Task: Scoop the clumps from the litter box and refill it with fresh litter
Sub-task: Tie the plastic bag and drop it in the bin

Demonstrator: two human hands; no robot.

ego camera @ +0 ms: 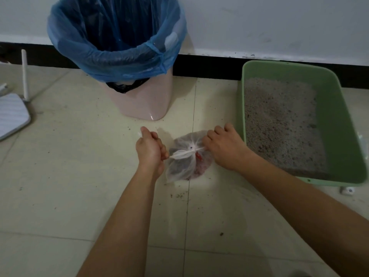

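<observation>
Head view: a pale tiled floor (79,176) ran up to a black baseboard (209,66) under a white wall (279,27). The tiles were smudged, with dark grains (179,194) scattered on them, mostly near the centre.

A small white bag (185,162), translucent and holding dark and reddish matter, lay on the floor at the centre, on a tile seam. The left hand (149,148) was clenched round one twisted end of the bag's neck, drawn out to the left. The right hand (223,146) had its fingers curled down on the other end at the knot, over the bag's right side.

The green litter box (337,124) sat on the floor at the right, by the baseboard, just right of the right hand, with grey litter (279,124) spread over its bottom.

A pink bin (147,104) with a blue liner (111,56) stood far centre against the wall, beyond the bag. A white router (12,116) with an upright antenna lay at the far left edge. A small white object (347,190), too small to tell, lay by the box's near right corner.
</observation>
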